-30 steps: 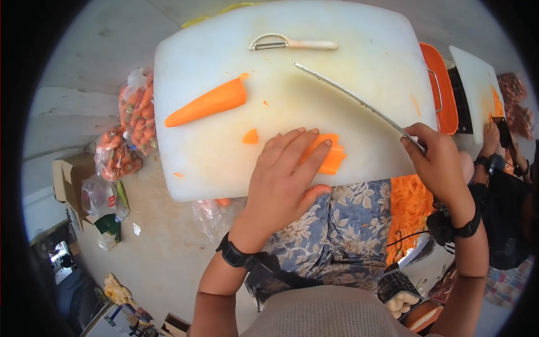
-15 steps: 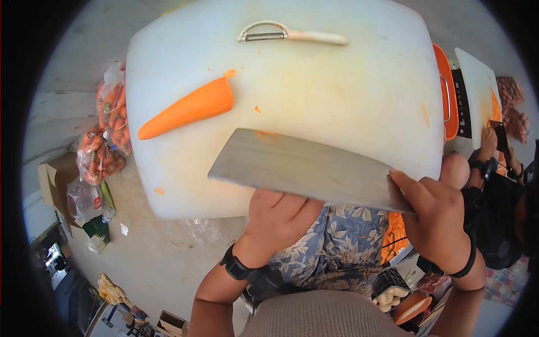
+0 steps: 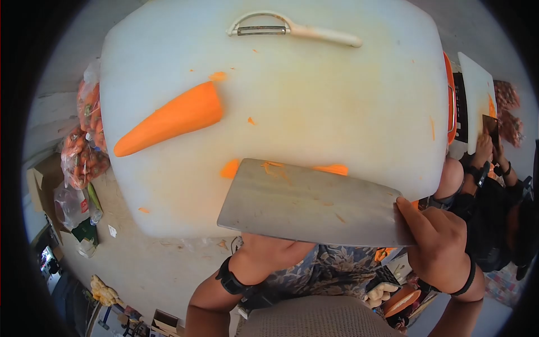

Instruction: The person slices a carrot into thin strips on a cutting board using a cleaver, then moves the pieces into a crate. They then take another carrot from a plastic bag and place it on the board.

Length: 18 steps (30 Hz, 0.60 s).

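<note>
My right hand (image 3: 441, 241) grips the cleaver (image 3: 314, 208), whose broad blade lies flat to the view over the near edge of the white cutting board (image 3: 337, 106). Behind and below the blade is my left hand (image 3: 269, 250), its fingers hidden. Orange carrot parts (image 3: 331, 168) stick out past the blade's far edge at both ends. On the left of the board lies a peeled carrot (image 3: 171, 118) with its thick end cut off. A white peeler (image 3: 297, 32) rests near the far edge. Small orange scraps are scattered about the board.
Bags of carrots (image 3: 84, 160) and a cardboard box (image 3: 42, 182) are on the left. At the right are an orange container (image 3: 450, 101), another white board (image 3: 477, 95) and a co-worker's hands (image 3: 485, 149) with a dark knife (image 3: 491, 128). Red-brown bags lie beyond.
The cleaver and my hands have moved lower in the view, and carrot parts now show beyond the blade. The board appears nearer, and the peeled carrot sits further left and lower.
</note>
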Motion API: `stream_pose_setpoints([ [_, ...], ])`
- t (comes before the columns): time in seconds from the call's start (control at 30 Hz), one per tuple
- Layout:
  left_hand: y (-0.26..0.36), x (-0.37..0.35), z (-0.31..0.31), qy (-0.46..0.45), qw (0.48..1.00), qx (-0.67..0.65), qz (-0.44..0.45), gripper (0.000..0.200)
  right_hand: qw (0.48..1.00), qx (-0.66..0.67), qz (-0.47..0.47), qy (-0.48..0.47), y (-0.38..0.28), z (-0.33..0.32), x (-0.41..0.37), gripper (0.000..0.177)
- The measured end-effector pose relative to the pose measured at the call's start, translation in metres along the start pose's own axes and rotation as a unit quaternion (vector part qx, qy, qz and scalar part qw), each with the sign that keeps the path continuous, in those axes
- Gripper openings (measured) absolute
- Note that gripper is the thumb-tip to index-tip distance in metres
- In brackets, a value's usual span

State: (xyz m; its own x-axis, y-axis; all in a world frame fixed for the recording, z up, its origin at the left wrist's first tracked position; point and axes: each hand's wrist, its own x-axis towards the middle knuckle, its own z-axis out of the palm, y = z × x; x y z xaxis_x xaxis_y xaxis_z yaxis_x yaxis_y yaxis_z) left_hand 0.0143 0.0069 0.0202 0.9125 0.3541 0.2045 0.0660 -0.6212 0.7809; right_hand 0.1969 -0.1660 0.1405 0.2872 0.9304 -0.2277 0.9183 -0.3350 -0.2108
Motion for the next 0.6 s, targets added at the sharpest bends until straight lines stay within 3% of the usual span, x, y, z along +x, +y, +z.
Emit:
stream_pose_setpoints([
  [0.23, 0.001, -0.005, 0.003, -0.01, 0.994, -0.095, -0.055, 0.027, 0.999, 0.007, -0.002, -0.047, 0.001, -0.013, 0.003, 0.065],
  [0.6, 0.003, 0.004, -0.005, 0.001, 0.999, -0.031, -0.013, 0.029, 0.999, 0.015, -0.02, -0.039, 0.007, -0.009, 0.012, 0.067],
])
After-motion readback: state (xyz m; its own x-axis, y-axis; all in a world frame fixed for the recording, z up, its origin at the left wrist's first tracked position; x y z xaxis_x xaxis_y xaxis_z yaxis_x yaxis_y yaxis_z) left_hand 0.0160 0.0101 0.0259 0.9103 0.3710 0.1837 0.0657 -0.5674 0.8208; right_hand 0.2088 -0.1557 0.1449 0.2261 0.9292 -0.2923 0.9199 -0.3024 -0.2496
